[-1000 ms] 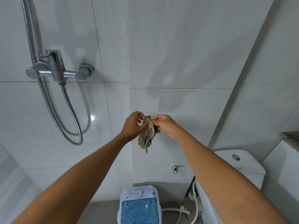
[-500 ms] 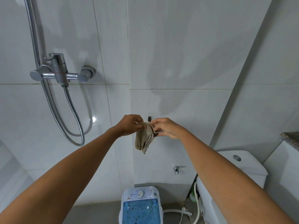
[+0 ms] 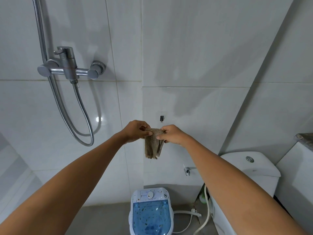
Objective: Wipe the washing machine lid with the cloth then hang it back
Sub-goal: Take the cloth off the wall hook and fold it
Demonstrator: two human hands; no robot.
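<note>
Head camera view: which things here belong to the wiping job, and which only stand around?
Belong to the job:
- brown woven cloth, held in the grip of left hand and right hand
- small dark wall hook
- white washing machine with blue clear lid

Only standing around:
- steel shower mixer
- white toilet tank
- small wall tap

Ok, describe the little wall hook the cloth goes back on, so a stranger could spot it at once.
Start at the tiled wall behind the toilet and washing machine. Look straight above the washing machine, just above the brown cloth that both hands hold. The hook is a tiny dark peg, bare, the only dark mark on the pale tiles, unlike the chrome tap lower down.
</note>
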